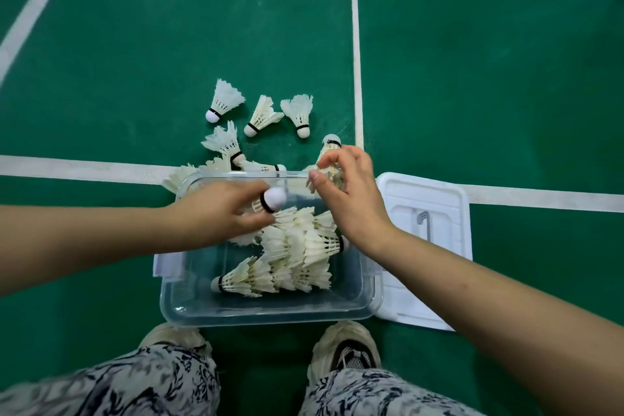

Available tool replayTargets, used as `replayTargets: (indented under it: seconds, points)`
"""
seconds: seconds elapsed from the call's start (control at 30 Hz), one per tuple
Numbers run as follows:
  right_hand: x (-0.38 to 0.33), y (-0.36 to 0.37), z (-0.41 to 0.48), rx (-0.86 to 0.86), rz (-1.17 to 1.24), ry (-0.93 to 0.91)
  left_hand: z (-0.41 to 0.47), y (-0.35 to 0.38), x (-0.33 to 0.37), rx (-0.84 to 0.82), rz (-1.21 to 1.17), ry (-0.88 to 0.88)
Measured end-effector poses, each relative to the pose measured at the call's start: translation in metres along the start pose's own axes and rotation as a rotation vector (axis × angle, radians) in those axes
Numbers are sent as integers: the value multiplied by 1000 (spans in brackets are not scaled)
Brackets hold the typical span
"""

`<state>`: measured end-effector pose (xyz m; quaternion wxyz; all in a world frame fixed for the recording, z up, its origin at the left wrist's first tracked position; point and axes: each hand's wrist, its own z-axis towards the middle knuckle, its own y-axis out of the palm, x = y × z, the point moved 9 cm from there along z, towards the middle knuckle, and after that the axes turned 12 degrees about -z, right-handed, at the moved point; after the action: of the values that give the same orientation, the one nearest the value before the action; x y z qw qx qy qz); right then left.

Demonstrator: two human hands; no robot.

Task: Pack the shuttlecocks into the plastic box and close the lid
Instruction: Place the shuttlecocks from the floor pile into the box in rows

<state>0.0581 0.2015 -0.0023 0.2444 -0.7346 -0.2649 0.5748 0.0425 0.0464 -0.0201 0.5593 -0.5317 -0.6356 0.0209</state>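
Note:
A clear plastic box [266, 312] stands open on the green floor in front of my feet. Several white feather shuttlecocks [297, 253] lie nested in rows inside it. My left hand [219, 213] hovers over the box's far left part and grips a shuttlecock [273, 199], cork pointing right. My right hand [351, 199] is above the box's far right corner, its fingers curled round another shuttlecock [331, 145] with the cork pointing away. Several loose shuttlecocks [260, 115] lie on the floor beyond the box. The white lid [435, 213] lies flat to the right of the box.
White court lines [356, 44] cross the green floor, one running just behind the box. A white paper or flap [165, 263] sticks out at the box's left side. My two shoes [347, 348] and patterned trouser legs are at the bottom edge.

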Motion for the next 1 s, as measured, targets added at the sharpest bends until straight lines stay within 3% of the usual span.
replayTargets:
  seconds: [0.2, 0.43, 0.77, 1.0]
  points:
    - [-1, 3, -5, 12, -18, -38, -9, 15, -22, -121, 589, -29]
    - [-1, 5, -8, 22, -38, -50, 4, 42, -34, -253, 934, -45]
    - [4, 11, -14, -19, -45, -65, 20, 64, -40, -266, 487, -98]
    - [8, 15, -17, -38, -44, -77, 19, 63, -43, -154, 77, -162]
